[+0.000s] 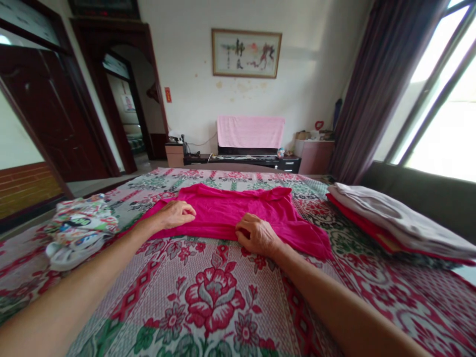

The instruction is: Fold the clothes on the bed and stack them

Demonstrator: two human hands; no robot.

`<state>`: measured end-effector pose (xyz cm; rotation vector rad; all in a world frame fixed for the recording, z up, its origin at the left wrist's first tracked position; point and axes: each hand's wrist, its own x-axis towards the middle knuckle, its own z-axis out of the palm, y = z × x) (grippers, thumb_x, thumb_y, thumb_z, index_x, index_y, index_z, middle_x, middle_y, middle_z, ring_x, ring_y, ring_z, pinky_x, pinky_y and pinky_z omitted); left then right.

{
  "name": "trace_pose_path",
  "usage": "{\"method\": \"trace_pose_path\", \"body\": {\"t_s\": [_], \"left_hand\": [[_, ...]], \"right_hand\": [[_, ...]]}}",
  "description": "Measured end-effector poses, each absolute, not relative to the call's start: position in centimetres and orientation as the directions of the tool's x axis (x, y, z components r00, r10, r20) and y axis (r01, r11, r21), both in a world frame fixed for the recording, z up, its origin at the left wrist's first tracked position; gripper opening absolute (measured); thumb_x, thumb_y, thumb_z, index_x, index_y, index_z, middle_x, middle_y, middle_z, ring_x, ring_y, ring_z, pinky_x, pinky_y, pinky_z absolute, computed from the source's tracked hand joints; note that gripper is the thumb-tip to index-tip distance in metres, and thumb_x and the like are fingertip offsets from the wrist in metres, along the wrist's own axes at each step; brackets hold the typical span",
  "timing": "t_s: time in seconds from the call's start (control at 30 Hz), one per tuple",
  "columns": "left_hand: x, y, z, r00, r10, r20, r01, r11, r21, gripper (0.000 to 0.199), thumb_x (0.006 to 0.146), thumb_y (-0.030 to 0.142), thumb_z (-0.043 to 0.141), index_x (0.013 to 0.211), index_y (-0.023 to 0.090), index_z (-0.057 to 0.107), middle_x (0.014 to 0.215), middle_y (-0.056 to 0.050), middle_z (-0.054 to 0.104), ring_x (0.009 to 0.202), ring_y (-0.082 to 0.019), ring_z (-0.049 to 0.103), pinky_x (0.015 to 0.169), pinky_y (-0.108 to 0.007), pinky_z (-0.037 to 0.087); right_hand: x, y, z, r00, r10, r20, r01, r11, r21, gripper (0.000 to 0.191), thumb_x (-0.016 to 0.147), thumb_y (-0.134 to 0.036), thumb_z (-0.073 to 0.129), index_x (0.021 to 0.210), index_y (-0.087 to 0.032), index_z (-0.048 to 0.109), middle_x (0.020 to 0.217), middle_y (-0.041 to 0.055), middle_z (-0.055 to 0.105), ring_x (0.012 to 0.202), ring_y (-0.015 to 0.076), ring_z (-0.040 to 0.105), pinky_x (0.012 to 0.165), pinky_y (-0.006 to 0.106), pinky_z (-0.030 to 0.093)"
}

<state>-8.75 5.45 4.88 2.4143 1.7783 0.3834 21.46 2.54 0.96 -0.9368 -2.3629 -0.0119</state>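
A bright pink garment lies spread on the flowered cloth, with a rolled or bunched far edge and parts reaching out to both sides. My left hand rests on its left part, fingers curled. Near the garment's front edge, right of its middle, my right hand has its thumb and fingers bent together on the fabric. How much cloth either hand grips is too small to make out.
A crumpled patterned garment lies at the left. Folded clothes, white over red, are stacked at the right. Beyond the flowered cloth stand a low black cabinet and a pink towel. A dark curtain hangs at the right.
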Motion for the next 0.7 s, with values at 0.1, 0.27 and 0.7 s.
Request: {"method": "trace_pose_path", "body": {"t_s": [0.1, 0.27, 0.7], "left_hand": [[-9.4, 3.5, 5.4, 0.379, 0.92, 0.1, 0.882, -0.392, 0.261, 0.031, 0.073, 0.042, 0.057, 0.087, 0.02, 0.074, 0.09, -0.003, 0.069, 0.082, -0.017, 0.06, 0.078, -0.026, 0.044], [-10.6, 2.3, 4.5, 0.505, 0.854, 0.129, 0.829, -0.521, 0.202, 0.025, 0.075, 0.038, 0.059, 0.089, 0.022, 0.074, 0.091, -0.004, 0.069, 0.087, -0.017, 0.06, 0.083, -0.027, 0.042], [-10.0, -0.2, 6.3, 0.502, 0.861, -0.082, 0.844, -0.468, 0.262, 0.021, 0.069, 0.023, 0.054, 0.076, 0.022, 0.074, 0.068, 0.0, 0.069, 0.064, -0.013, 0.058, 0.062, -0.024, 0.038]], "right_hand": [[21.3, 2.3, 1.1, -0.607, 0.601, 0.52, 0.614, 0.77, -0.173, 0.012, 0.082, -0.021, 0.055, 0.085, -0.019, 0.067, 0.083, 0.0029, 0.061, 0.078, 0.0131, 0.056, 0.067, 0.021, 0.041], [21.2, 2.2, 1.1, -0.61, 0.619, 0.494, 0.635, 0.755, -0.161, 0.014, 0.083, -0.02, 0.055, 0.087, -0.019, 0.067, 0.083, 0.003, 0.062, 0.079, 0.0136, 0.056, 0.067, 0.022, 0.04], [20.9, 1.0, 5.3, -0.773, 0.596, 0.217, 0.552, 0.801, -0.233, 0.018, 0.073, -0.01, 0.051, 0.06, -0.017, 0.061, 0.057, -0.0029, 0.056, 0.053, 0.0062, 0.044, 0.055, 0.021, 0.032]]}}
